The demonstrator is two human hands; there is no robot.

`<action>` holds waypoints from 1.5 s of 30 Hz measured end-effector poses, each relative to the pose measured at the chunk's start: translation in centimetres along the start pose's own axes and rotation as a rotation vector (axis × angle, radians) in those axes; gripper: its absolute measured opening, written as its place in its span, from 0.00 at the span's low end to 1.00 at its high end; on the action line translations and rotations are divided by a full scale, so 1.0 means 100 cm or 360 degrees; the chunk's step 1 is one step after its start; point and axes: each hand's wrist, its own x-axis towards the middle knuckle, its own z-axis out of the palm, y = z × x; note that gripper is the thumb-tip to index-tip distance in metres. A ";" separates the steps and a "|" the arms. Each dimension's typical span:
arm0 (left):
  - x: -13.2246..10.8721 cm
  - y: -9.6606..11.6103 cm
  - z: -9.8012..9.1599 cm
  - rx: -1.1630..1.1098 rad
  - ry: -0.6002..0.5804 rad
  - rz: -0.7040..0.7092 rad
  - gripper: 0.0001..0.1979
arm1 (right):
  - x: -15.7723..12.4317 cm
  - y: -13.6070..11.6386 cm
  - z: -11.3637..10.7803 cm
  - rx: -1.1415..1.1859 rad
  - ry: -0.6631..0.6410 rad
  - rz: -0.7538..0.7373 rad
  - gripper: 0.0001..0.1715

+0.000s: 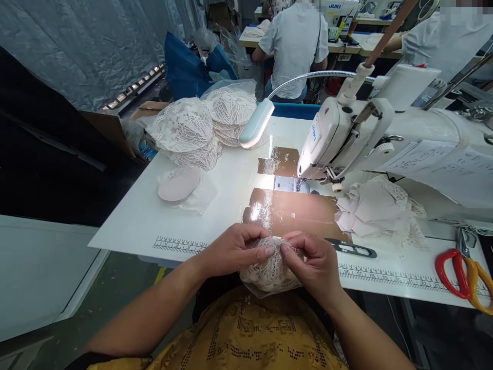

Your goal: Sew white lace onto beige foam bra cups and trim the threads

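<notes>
At the table's front edge, my left hand (252, 247) pinches a piece of white lace fabric (269, 275) between thumb and fingers. Close beside it, my right hand (314, 259) grips the same lace, thumb and fingertips pressed together. The piece hangs down over the edge toward my lap, bunched and rounded. Beyond my hands lies the sewing machine (346, 128), its needle area lit by a lamp (257, 125). Thread snips (352, 248) lie just right of my right hand.
Stacked lace pieces (185, 128) stand at the back left, with a pale oval pad (179, 184) in front. Crumpled white fabric (379, 208) rests under the machine arm. Scissors (462, 272) overhang the front right edge. A person (296, 49) sits beyond the table.
</notes>
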 end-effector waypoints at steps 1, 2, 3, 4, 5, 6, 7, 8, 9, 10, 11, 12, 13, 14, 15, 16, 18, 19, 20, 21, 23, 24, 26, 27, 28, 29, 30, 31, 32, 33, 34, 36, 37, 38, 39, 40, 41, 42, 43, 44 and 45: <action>0.002 0.000 0.000 -0.0024 -0.0018 -0.0006 0.13 | 0.001 0.000 -0.001 -0.0004 -0.0002 0.0002 0.08; 0.003 0.001 0.000 -0.0052 -0.0032 -0.0010 0.13 | 0.001 0.000 -0.001 -0.0008 -0.0002 0.0002 0.08; 0.004 0.001 0.000 -0.0086 -0.0046 -0.0017 0.13 | 0.002 0.000 -0.002 -0.0012 -0.0001 0.0001 0.08; 0.005 0.001 -0.001 -0.0126 -0.0057 -0.0029 0.13 | 0.003 0.000 -0.002 -0.0014 0.0000 0.0000 0.08; 0.006 0.001 -0.001 -0.0170 -0.0062 -0.0040 0.13 | 0.003 0.000 -0.003 -0.0015 0.0001 0.0000 0.08; 0.007 0.001 -0.002 -0.0209 -0.0064 -0.0047 0.13 | 0.004 0.000 -0.004 -0.0015 0.0000 0.0002 0.08; 0.008 0.001 -0.002 -0.0238 -0.0060 -0.0049 0.13 | 0.004 0.000 -0.005 -0.0011 -0.0001 0.0007 0.08; 0.008 0.001 -0.002 -0.0257 -0.0050 -0.0048 0.13 | 0.005 -0.001 -0.005 -0.0004 -0.0006 0.0015 0.08; 0.009 0.000 -0.002 -0.0268 -0.0031 -0.0043 0.12 | 0.005 0.000 -0.006 0.0008 -0.0012 0.0031 0.08; 0.011 -0.001 -0.001 -0.0279 -0.0005 -0.0038 0.12 | 0.005 0.000 -0.007 0.0026 -0.0022 0.0058 0.08; 0.013 -0.002 0.001 -0.0302 0.0022 -0.0035 0.12 | 0.006 0.002 -0.008 0.0059 -0.0038 0.0099 0.08; 0.015 -0.004 0.004 -0.0347 0.0052 -0.0033 0.13 | 0.006 0.003 -0.008 0.0107 -0.0062 0.0160 0.08; 0.017 -0.006 0.007 -0.0416 0.0086 -0.0037 0.13 | 0.008 0.006 -0.009 0.0167 -0.0093 0.0238 0.08; 0.020 -0.008 0.011 -0.0504 0.0123 -0.0048 0.14 | 0.009 0.008 -0.009 0.0237 -0.0131 0.0333 0.09; 0.022 -0.009 0.014 -0.0604 0.0159 -0.0068 0.15 | 0.011 0.010 -0.010 0.0313 -0.0168 0.0435 0.10; 0.023 -0.010 0.016 -0.0707 0.0198 -0.0097 0.16 | 0.013 0.012 -0.012 0.0387 -0.0197 0.0533 0.12; 0.024 -0.007 0.013 -0.0862 0.0313 -0.0163 0.17 | 0.018 0.015 -0.019 0.0509 -0.0208 0.0679 0.15; 0.022 -0.002 0.008 -0.0891 0.0401 -0.0181 0.17 | 0.020 0.015 -0.024 0.0550 -0.0187 0.0727 0.16; 0.019 0.003 0.000 -0.0879 0.0520 -0.0178 0.16 | 0.021 0.014 -0.030 0.0573 -0.0150 0.0762 0.16; 0.016 0.010 -0.010 -0.0817 0.0665 -0.0151 0.15 | 0.022 0.013 -0.037 0.0574 -0.0102 0.0785 0.16; 0.010 0.026 -0.033 -0.0511 0.1023 -0.0019 0.13 | 0.024 0.011 -0.053 0.0513 -0.0008 0.0811 0.16; 0.009 0.033 -0.044 -0.0248 0.1192 0.0076 0.12 | 0.025 0.010 -0.061 0.0459 0.0021 0.0811 0.16; 0.017 0.042 -0.056 0.0469 0.1410 0.0299 0.11 | 0.028 0.009 -0.074 0.0319 0.0027 0.0776 0.17; 0.027 0.042 -0.056 0.0870 0.1425 0.0417 0.11 | 0.031 0.009 -0.078 0.0233 0.0003 0.0745 0.17; 0.039 0.041 -0.053 0.1266 0.1370 0.0519 0.11 | 0.035 0.009 -0.082 0.0135 -0.0042 0.0701 0.16; 0.054 0.037 -0.046 0.1638 0.1232 0.0608 0.13 | 0.040 0.009 -0.083 0.0019 -0.0102 0.0646 0.15; 0.070 0.031 -0.036 0.1989 0.1082 0.0630 0.13 | 0.045 0.010 -0.084 -0.0115 -0.0159 0.0594 0.13; 0.086 0.025 -0.025 0.2305 0.0878 0.0555 0.13 | 0.051 0.010 -0.084 -0.0259 -0.0210 0.0551 0.12; 0.100 0.018 -0.013 0.2556 0.0667 0.0467 0.13 | 0.057 0.012 -0.083 -0.0407 -0.0259 0.0512 0.11; 0.111 0.011 -0.001 0.2615 0.0559 0.0461 0.12 | 0.062 0.014 -0.082 -0.0551 -0.0294 0.0474 0.11; 0.119 0.006 0.010 0.2646 0.0487 0.0459 0.13 | 0.067 0.016 -0.080 -0.0684 -0.0312 0.0431 0.11; 0.125 -0.002 0.028 0.2681 0.0398 0.0466 0.13 | 0.073 0.023 -0.075 -0.0888 -0.0325 0.0321 0.14; 0.124 -0.003 0.033 0.2692 0.0366 0.0466 0.13 | 0.074 0.026 -0.072 -0.0962 -0.0333 0.0254 0.15; 0.121 -0.002 0.037 0.2699 0.0334 0.0456 0.12 | 0.074 0.030 -0.069 -0.1021 -0.0347 0.0187 0.16; 0.118 0.000 0.038 0.2698 0.0297 0.0439 0.11 | 0.073 0.033 -0.065 -0.1072 -0.0372 0.0125 0.16; 0.115 0.003 0.037 0.2686 0.0250 0.0423 0.11 | 0.072 0.036 -0.061 -0.1126 -0.0407 0.0071 0.16; 0.112 0.007 0.034 0.2656 0.0206 0.0408 0.11 | 0.070 0.039 -0.057 -0.1193 -0.0445 0.0025 0.16; 0.110 0.011 0.030 0.2593 0.0178 0.0402 0.12 | 0.069 0.040 -0.054 -0.1277 -0.0475 -0.0007 0.15; 0.108 0.014 0.024 0.2489 0.0164 0.0413 0.14 | 0.067 0.041 -0.051 -0.1373 -0.0494 -0.0025 0.14; 0.107 0.017 0.018 0.2346 0.0162 0.0444 0.15 | 0.066 0.042 -0.049 -0.1469 -0.0500 -0.0039 0.13; 0.106 0.019 0.012 0.2181 0.0166 0.0485 0.16 | 0.066 0.043 -0.047 -0.1556 -0.0499 -0.0055 0.13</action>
